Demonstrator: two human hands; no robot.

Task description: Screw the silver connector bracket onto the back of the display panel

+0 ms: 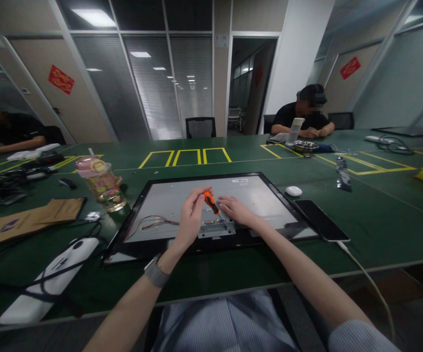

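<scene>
A flat display panel (266,198) with a grey metal back and black frame lies on the green table before me. My left hand (192,212) is closed around the upper handle of an orange and black screwdriver (211,202). The tool tilts, its tip pointing down at a small metal bracket with connectors (217,229) near the panel's front edge. Resting by the screwdriver's lower end, my right hand (236,210) has its fingers stretched out over the panel and seems to hold nothing. Thin wires (156,222) run across the panel's left part.
To the left stand a pink-lidded cup (103,183), a white power strip (50,281) with black cables, and a brown paper bag (31,220). A phone (321,220) on a cable and a white case (294,191) lie right. Two people sit across the table.
</scene>
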